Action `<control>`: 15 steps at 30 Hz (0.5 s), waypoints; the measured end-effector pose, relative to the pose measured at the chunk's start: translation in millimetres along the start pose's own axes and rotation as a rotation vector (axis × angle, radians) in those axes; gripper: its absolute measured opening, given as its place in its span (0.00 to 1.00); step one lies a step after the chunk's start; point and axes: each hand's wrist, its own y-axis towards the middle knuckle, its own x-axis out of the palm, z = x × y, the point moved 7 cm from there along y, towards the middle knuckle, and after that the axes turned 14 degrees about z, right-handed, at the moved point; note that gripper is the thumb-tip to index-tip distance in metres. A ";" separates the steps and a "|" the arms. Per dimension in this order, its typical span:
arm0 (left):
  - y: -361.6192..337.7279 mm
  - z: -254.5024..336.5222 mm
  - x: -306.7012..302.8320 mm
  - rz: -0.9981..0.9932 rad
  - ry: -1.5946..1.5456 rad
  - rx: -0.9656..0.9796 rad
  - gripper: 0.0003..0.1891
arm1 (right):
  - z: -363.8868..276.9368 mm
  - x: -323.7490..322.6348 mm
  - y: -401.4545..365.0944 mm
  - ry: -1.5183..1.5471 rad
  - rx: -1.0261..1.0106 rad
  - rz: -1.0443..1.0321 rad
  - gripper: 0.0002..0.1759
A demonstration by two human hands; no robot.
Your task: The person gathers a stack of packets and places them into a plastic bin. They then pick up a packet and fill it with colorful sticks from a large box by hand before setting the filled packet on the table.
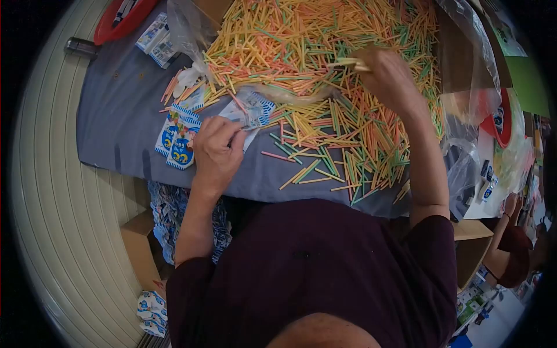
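A big heap of thin coloured sticks (278, 35), yellow, orange, pink and green, covers much of the grey cloth. Above its right part, my right hand (383, 75) is closed on a few pale yellow sticks (350, 62) that poke out to the left. At the heap's lower left edge, my left hand (217, 145) has its fingers closed at the corner of a small clear packet with blue-striped ends (256, 110). Printed blue and white packets (183, 142) lie just left of that hand. Loose sticks are scattered to its right.
A clear plastic sheet (188, 29) hangs at the heap's left edge; another plastic sheet (473, 46) lines the right side. A red basket (119, 23) is at top left. Cardboard boxes (139, 243) stand below the table. Another person's arm (499, 232) shows at far right.
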 end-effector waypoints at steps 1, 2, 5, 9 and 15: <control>-1.2 2.2 -1.7 0.002 -0.003 -0.001 0.06 | -11.1 2.9 -7.5 -0.125 -0.073 -0.003 0.15; -1.4 3.9 -2.6 -0.015 0.025 -0.012 0.08 | -19.4 5.7 -11.2 -0.251 -0.144 -0.005 0.24; 0.3 3.7 -2.6 -0.054 0.046 -0.046 0.10 | -10.7 20.8 -0.1 -0.356 -0.018 -0.109 0.27; 5.5 7.6 -5.9 -0.144 0.040 -0.025 0.10 | -3.6 47.0 11.2 -0.269 -0.057 0.009 0.26; 0.9 -5.4 -6.1 -0.120 -0.024 -0.073 0.06 | 5.3 55.0 15.5 -0.335 -0.243 0.292 0.21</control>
